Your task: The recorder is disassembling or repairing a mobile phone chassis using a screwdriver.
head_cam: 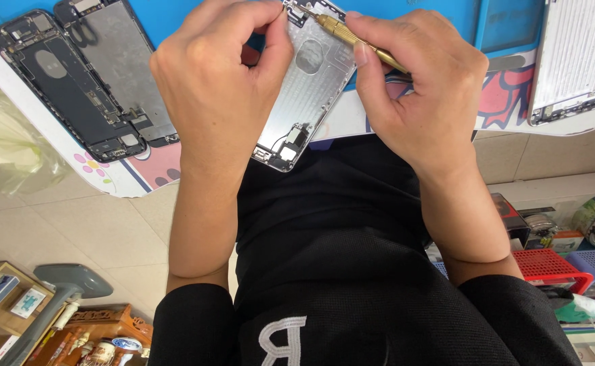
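Observation:
A silver phone back housing [311, 88], stripped inside, lies at the table's edge. My left hand [219, 74] rests on its left side with fingertips pinched near the top corner; whether it holds a small part is hidden. My right hand [416, 85] grips a gold-coloured screwdriver [358, 41], whose tip points to the housing's upper corner near my left fingertips. Both forearms come up from my black sleeves.
Two opened dark phones [84, 74] lie at the left on a blue mat [175, 17]. Another silver housing [575, 57] sits at the right. Below the table edge are tiled floor, a red basket [551, 264], boxes and a grey stand [60, 285].

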